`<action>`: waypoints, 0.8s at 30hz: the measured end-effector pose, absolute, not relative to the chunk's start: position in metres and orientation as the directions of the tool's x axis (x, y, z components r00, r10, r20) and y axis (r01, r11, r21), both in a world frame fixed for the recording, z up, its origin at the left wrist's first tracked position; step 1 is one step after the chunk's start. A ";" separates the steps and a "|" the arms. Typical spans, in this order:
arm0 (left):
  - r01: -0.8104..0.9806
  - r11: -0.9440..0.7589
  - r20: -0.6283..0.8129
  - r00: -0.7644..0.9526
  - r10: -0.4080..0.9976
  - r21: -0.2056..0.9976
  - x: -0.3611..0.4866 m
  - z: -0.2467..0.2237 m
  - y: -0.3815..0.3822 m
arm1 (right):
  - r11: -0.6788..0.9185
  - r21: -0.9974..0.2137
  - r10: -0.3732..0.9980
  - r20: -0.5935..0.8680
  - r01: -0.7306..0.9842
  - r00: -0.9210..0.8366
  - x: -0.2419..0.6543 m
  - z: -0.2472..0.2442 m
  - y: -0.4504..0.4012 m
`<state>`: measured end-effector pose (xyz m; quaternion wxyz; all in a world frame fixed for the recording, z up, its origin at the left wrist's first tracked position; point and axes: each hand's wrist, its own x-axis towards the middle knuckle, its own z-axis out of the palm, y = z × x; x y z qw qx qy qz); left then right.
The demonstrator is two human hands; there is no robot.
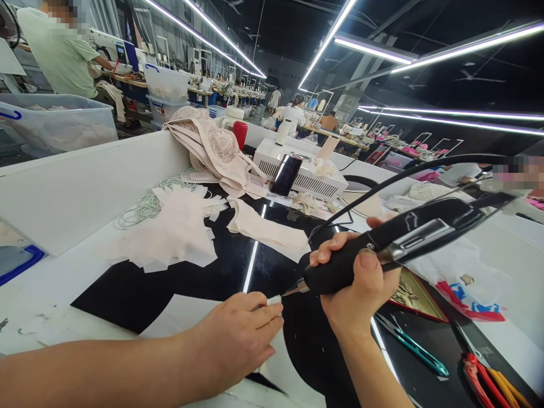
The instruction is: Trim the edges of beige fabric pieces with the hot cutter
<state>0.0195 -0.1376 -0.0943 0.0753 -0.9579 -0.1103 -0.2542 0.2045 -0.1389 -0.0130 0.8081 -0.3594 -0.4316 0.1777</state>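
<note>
Clearly, both hands are occupied. The left hand (242,334) is curled narrow, its fingers closed on one small white piece (275,299), whose end shows past the fingertips above the counter (195,277). The right hand (361,277) is wrapped around one black handheld tool (403,224), thumb on the near side and fingers on the far side. The tool's metal tip (297,288) points at the white piece, just beside it; whether they touch, one cannot tell.

Beyond the hands lie one stack of pale strips (270,229) and, to its left, one heap of pale sheets (174,232); their layers are too tight to count. One tangle of green cord (147,209) rests behind the heap. Farther back, one phone (286,174) leans against one vented white box (317,184), with one white bottle (283,132) and one red cup (240,135) nearby. On the right are one teal tool (419,348) and one tray (437,317) of small pieces, too many to count.
</note>
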 end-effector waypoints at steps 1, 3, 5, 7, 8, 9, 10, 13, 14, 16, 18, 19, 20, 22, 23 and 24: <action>0.252 -0.964 0.505 0.845 0.177 -0.083 0.019 -0.094 -0.138 | 0.683 -0.730 0.600 0.572 0.015 0.559 0.204 -0.013 -0.139; 0.252 -0.964 0.506 0.844 0.177 -0.083 0.019 -0.093 -0.138 | 0.684 -0.729 0.611 0.577 0.005 0.541 0.202 -0.014 -0.140; 0.247 -0.964 0.509 0.845 0.165 -0.098 0.019 -0.092 -0.138 | 0.679 -0.734 0.625 0.579 0.001 0.524 0.202 -0.017 -0.140; 0.241 -0.963 0.506 0.849 0.151 -0.118 0.019 -0.090 -0.139 | 0.673 -0.740 0.630 0.576 0.005 0.520 0.202 -0.020 -0.140; 0.241 -0.962 0.504 0.851 0.148 -0.125 0.019 -0.090 -0.139 | 0.671 -0.741 0.629 0.576 0.009 0.523 0.202 -0.021 -0.139; 0.240 -0.962 0.504 0.852 0.144 -0.130 0.019 -0.090 -0.139 | 0.671 -0.742 0.625 0.576 0.015 0.526 0.202 -0.021 -0.139; 0.242 -0.961 0.501 0.853 0.146 -0.133 0.019 -0.090 -0.139 | 0.670 -0.742 0.622 0.577 0.022 0.530 0.202 -0.021 -0.139; 0.248 -0.958 0.501 0.853 0.146 -0.143 0.019 -0.091 -0.139 | 0.669 -0.743 0.614 0.575 0.030 0.540 0.203 -0.020 -0.139; 0.247 -0.958 0.501 0.853 0.143 -0.147 0.019 -0.091 -0.139 | 0.668 -0.744 0.614 0.573 0.030 0.543 0.203 -0.020 -0.139; 0.248 -0.957 0.501 0.854 0.141 -0.153 0.020 -0.090 -0.139 | 0.665 -0.746 0.616 0.572 0.032 0.541 0.202 -0.020 -0.140; 0.245 -0.957 0.501 0.854 0.138 -0.154 0.020 -0.089 -0.139 | 0.664 -0.747 0.618 0.576 0.037 0.534 0.202 -0.021 -0.140; 0.244 -0.957 0.504 0.853 0.137 -0.154 0.020 -0.088 -0.139 | 0.663 -0.748 0.620 0.576 0.038 0.533 0.201 -0.021 -0.140; 0.243 -0.958 0.508 0.851 0.134 -0.153 0.020 -0.087 -0.139 | 0.661 -0.749 0.620 0.574 0.038 0.534 0.201 -0.021 -0.140; 0.239 -0.959 0.512 0.849 0.130 -0.152 0.020 -0.087 -0.139 | 0.652 -0.757 0.621 0.564 0.041 0.544 0.201 -0.021 -0.140; 0.238 -0.959 0.515 0.848 0.128 -0.153 0.020 -0.087 -0.139 | 0.646 -0.762 0.623 0.559 0.044 0.547 0.201 -0.021 -0.140; 0.238 -0.959 0.514 0.848 0.127 -0.156 0.020 -0.088 -0.139 | 0.641 -0.766 0.624 0.557 0.048 0.548 0.201 -0.021 -0.140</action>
